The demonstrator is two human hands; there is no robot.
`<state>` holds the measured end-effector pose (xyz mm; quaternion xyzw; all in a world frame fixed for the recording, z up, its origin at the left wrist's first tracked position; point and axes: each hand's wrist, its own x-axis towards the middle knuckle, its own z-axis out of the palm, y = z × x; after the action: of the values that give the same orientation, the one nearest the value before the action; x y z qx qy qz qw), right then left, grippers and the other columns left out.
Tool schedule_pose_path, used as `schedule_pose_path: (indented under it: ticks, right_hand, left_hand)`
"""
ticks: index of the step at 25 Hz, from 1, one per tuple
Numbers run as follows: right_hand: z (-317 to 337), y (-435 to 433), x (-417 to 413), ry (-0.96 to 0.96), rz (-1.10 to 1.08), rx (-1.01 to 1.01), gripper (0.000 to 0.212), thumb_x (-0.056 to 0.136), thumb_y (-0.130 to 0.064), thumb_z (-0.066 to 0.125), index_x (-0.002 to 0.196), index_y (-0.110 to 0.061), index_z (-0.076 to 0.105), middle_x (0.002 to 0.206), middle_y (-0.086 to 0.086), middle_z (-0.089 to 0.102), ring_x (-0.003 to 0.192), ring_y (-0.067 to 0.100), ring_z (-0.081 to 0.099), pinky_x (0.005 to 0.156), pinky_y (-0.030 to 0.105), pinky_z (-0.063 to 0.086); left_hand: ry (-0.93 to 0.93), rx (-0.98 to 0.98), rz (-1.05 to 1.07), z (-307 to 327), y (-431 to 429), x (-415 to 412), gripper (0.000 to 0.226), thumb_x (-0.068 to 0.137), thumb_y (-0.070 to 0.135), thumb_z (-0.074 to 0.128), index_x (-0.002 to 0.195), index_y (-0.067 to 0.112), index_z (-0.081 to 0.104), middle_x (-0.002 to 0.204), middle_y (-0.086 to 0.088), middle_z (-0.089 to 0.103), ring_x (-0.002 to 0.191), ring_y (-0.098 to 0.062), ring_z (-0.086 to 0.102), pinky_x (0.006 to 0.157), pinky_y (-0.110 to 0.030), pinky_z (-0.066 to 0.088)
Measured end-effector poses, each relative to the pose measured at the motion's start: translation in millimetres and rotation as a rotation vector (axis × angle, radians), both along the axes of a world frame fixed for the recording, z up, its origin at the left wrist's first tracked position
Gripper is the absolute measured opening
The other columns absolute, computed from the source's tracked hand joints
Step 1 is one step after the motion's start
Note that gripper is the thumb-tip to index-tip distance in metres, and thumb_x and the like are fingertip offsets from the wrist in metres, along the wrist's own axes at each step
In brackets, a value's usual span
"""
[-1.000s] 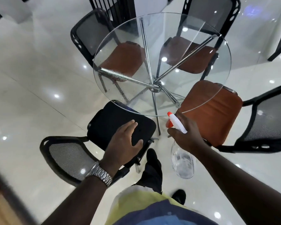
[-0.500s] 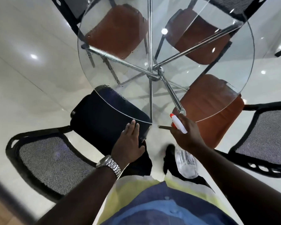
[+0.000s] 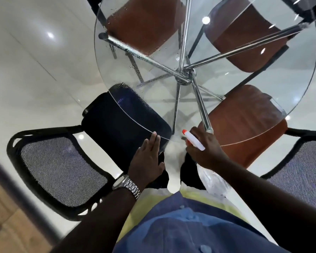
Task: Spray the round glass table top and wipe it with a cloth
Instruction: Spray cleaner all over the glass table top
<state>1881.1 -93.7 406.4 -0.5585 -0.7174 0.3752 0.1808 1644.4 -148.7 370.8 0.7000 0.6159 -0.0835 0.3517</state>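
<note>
**A:** Take the person's spot as 6 o'clock. Where does everything sit?

**B:** The round glass table top (image 3: pixel 159 99) fills the upper view, with its near rim curving just ahead of both hands. The left hand (image 3: pixel 148 161) is flat, fingers straight and close together. Its tips are at the rim near 7 o'clock, over the black chair seat (image 3: pixel 117 121). I cannot tell if it presses on the glass.

**A:** And the other?

**B:** The right hand (image 3: pixel 204 152) is at 6 o'clock, fingers wrapped round the spray bottle (image 3: pixel 193 142). The orange nozzle tip aims toward 10 o'clock.

**A:** Is the glass wet yet?

**B:** Droplets (image 3: pixel 128 44) bead from about 8 to 11 o'clock. I can make out none on the 3 o'clock side.

**A:** What could go wrong?

**B:** The nozzle sits right at the edge and points across the left hand. A squeeze here would likely wet those fingers and the black seat. Mist drifting past the rim could also land on the brown chair seat (image 3: pixel 244 121) or the glossy floor (image 3: pixel 44 70) and leave it slippery. No cloth is in view, so the droplets may dry into streaks. Leaning on the rim would smear prints.
</note>
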Motion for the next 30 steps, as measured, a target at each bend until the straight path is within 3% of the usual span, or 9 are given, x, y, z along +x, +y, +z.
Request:
schedule_pose_path:
  ticks: [5, 10, 15, 19, 24, 27, 30]
  right_hand:
    - [-7, 14, -22, 0.034, 0.023, -0.048, 0.009, 0.076, -0.009, 0.059, 0.076, -0.009, 0.05, 0.066, 0.002, 0.051, 0.059, 0.026, 0.049, 0.058, 0.041, 0.037]
    - [-4, 29, -49, 0.046, 0.026, -0.117, 0.014, 0.081, -0.001, 0.069, 0.083, -0.01, 0.058, 0.074, 0.003, 0.061, 0.068, 0.024, 0.056, 0.065, 0.033, 0.041]
    - [-5, 31, -46, 0.07, 0.026, -0.067, 0.007, 0.08, -0.009, 0.061, 0.08, -0.009, 0.054, 0.068, 0.0, 0.054, 0.06, 0.024, 0.051, 0.058, 0.039, 0.039]
    - [-11, 18, -12, 0.059, -0.006, -0.084, 0.009, 0.077, -0.008, 0.061, 0.08, -0.01, 0.053, 0.071, 0.001, 0.055, 0.064, 0.026, 0.054, 0.061, 0.047, 0.045]
    - [-15, -6, 40, 0.031, -0.101, -0.106, 0.008, 0.078, -0.006, 0.063, 0.084, -0.004, 0.057, 0.069, 0.005, 0.058, 0.061, 0.03, 0.057, 0.059, 0.049, 0.046]
    - [-8, -13, 63, 0.029, -0.151, -0.088, 0.011, 0.076, -0.005, 0.061, 0.077, -0.011, 0.051, 0.062, -0.002, 0.054, 0.054, 0.021, 0.052, 0.054, 0.04, 0.043]
    - [-3, -11, 83, 0.068, -0.164, -0.089, 0.018, 0.077, -0.007, 0.062, 0.081, -0.021, 0.053, 0.066, -0.011, 0.054, 0.06, 0.007, 0.054, 0.057, 0.017, 0.036]
  left_hand:
    - [0.025, -0.033, 0.041, 2, -5, -10, 0.091, 0.088, 0.052, 0.04, 0.166, 0.016, 0.009, 0.174, 0.0, -0.002, 0.16, -0.026, 0.01, 0.126, -0.044, 0.025]
    - [-0.002, 0.007, 0.085, 2, -2, -29, 0.089, 0.089, 0.047, 0.047, 0.165, 0.012, 0.017, 0.174, -0.004, 0.005, 0.159, -0.027, 0.015, 0.127, -0.04, 0.024]
    - [0.011, 0.067, 0.036, 4, 12, -25, 0.086, 0.091, 0.045, 0.047, 0.164, 0.011, 0.017, 0.174, -0.005, 0.005, 0.16, -0.026, 0.011, 0.127, -0.044, 0.024]
    - [0.012, 0.059, -0.057, 6, 20, -5, 0.085, 0.098, 0.039, 0.054, 0.166, 0.016, 0.007, 0.173, 0.0, -0.008, 0.16, -0.018, -0.003, 0.13, -0.039, 0.009]
    - [0.017, 0.082, -0.143, 5, 23, 25, 0.085, 0.097, 0.036, 0.056, 0.165, 0.012, 0.011, 0.174, -0.003, -0.004, 0.161, -0.02, 0.0, 0.13, -0.041, 0.011]
    - [0.058, 0.078, -0.174, 4, 21, 42, 0.087, 0.097, 0.039, 0.056, 0.165, 0.011, 0.009, 0.173, -0.005, -0.006, 0.161, -0.022, -0.001, 0.13, -0.04, 0.01]
    - [0.087, 0.071, -0.2, 5, 19, 57, 0.087, 0.097, 0.041, 0.055, 0.165, 0.01, 0.01, 0.173, -0.006, -0.005, 0.161, -0.023, 0.001, 0.13, -0.042, 0.013]
